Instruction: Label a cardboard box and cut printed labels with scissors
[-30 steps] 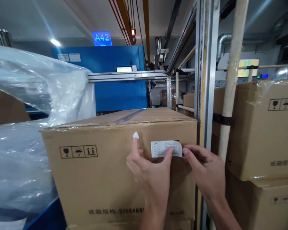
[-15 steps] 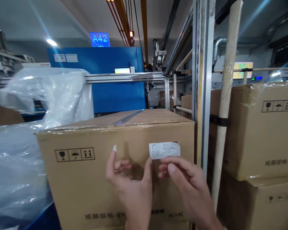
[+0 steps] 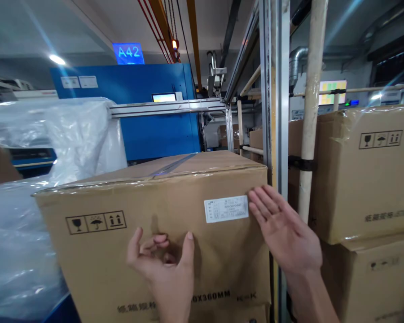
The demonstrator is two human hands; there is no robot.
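A taped cardboard box point(image 3: 121, 251) stands in front of me at chest height. A small white printed label point(image 3: 226, 208) is stuck flat on its front face, near the upper right corner. My right hand point(image 3: 284, 231) is open, fingers stretched out, its fingertips just right of the label. My left hand point(image 3: 161, 260) hovers lower, in front of the box face, fingers loosely curled and apart, holding nothing that I can see.
Clear plastic sheeting point(image 3: 37, 188) bulges at the left. A metal frame post point(image 3: 272, 98) and a wrapped pole point(image 3: 308, 112) rise right of the box. More cardboard boxes point(image 3: 366, 179) are stacked at the right. A blue machine point(image 3: 155, 112) stands behind.
Both hands have come off the label, which now lies flat on the box. The left hand dropped lower and the right hand opened out beside the label. The small white bit on my left fingertip is gone.
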